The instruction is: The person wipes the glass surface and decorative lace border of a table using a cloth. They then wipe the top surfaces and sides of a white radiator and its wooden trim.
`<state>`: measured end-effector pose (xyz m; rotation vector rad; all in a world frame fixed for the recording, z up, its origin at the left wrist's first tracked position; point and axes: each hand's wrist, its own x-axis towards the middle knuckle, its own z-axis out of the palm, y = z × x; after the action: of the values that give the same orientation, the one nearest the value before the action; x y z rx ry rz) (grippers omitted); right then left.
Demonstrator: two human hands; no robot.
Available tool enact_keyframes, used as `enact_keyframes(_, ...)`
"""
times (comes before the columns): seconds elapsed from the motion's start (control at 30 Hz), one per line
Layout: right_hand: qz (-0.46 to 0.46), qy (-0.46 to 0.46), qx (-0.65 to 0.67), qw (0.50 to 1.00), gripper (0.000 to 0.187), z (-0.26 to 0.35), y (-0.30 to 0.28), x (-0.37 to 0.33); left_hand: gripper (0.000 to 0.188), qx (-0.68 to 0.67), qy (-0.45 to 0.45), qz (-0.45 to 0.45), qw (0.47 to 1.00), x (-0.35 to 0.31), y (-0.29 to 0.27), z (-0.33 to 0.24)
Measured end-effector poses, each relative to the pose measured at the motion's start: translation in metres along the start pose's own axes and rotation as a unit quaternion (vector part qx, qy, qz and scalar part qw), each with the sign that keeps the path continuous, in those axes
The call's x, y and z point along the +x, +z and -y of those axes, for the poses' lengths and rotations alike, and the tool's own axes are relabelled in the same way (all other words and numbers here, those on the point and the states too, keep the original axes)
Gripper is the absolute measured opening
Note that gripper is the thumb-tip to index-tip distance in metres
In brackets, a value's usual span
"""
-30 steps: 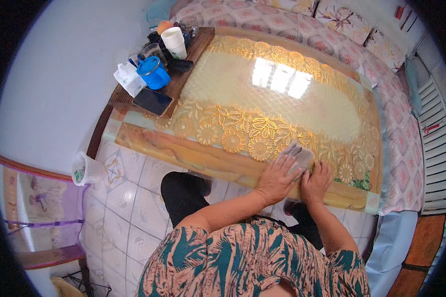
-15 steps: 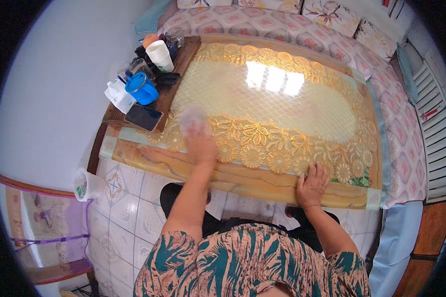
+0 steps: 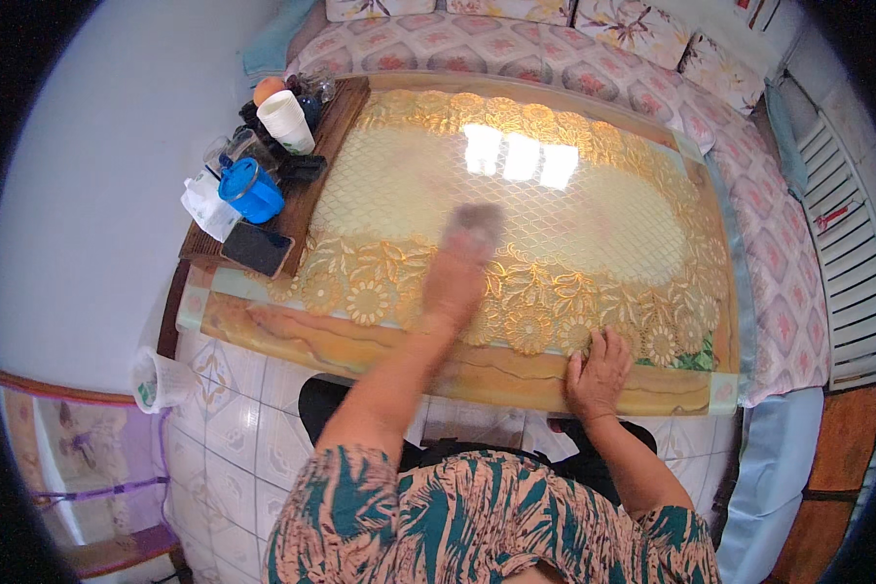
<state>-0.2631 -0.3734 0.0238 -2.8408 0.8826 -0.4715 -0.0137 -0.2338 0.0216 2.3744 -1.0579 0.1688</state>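
Observation:
My left hand point(image 3: 456, 282) is pressed down over the table, closed on a greyish-pink cloth point(image 3: 477, 220); motion blurs both the cloth and the fingertips. Under it lies a clear-covered table point(image 3: 360, 343) with a gold lace-patterned, flower-edged cover point(image 3: 370, 302) and a marbled border. My right hand point(image 3: 600, 375) rests flat on the near edge of the tabletop, right of the middle, fingers spread a little and holding nothing.
A wooden shelf board point(image 3: 316, 185) at the table's left end bears a blue cup point(image 3: 251, 192), stacked white cups point(image 3: 286, 122), a phone point(image 3: 256, 250) and tissue point(image 3: 209, 204). A patterned sofa point(image 3: 642, 92) runs behind. A white bin point(image 3: 161, 380) stands on the floor.
My left hand and the cloth have swept right, from near the shelf board to the middle of the table. My right hand stays at the near edge.

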Motion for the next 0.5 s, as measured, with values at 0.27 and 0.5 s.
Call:
enact_keyframes(0.27, 0.006, 0.011, 0.011, 1.0, 0.051, 0.003, 0.003, -0.001, 0.048, 0.205, -0.21, -0.15, 0.944, -0.044, -0.065, 0.159)
enact_keyframes(0.5, 0.014, 0.009, 0.012, 1.0, 0.05, 0.007, 0.0, 0.001, 0.045, 0.036, 0.005, -0.063, 0.997, -0.058, 0.007, 0.006)
